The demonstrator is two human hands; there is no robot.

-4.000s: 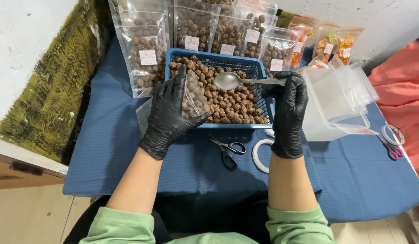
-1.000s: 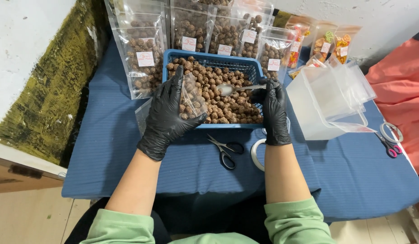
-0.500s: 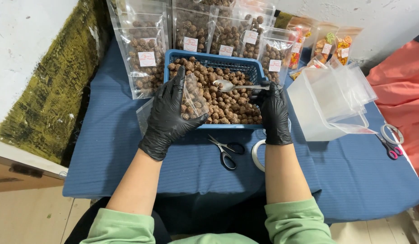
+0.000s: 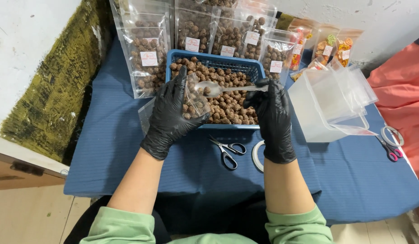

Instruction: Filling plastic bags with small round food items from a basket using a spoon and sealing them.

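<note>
While left hand grips part-filled pouch, right hand grips spoon over nut-filled basket.

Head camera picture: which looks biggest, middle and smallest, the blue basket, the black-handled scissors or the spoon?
1. Blue basket, clearly the largest.
2. Spoon and black-handled scissors look about alike; the right hand hides the spoon's handle end, so I won't rank them.

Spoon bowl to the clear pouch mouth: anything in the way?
Nothing visible. The spoon, held by the right hand, has its bowl right at the open mouth of the clear pouch in the left hand, above the blue basket.
</note>
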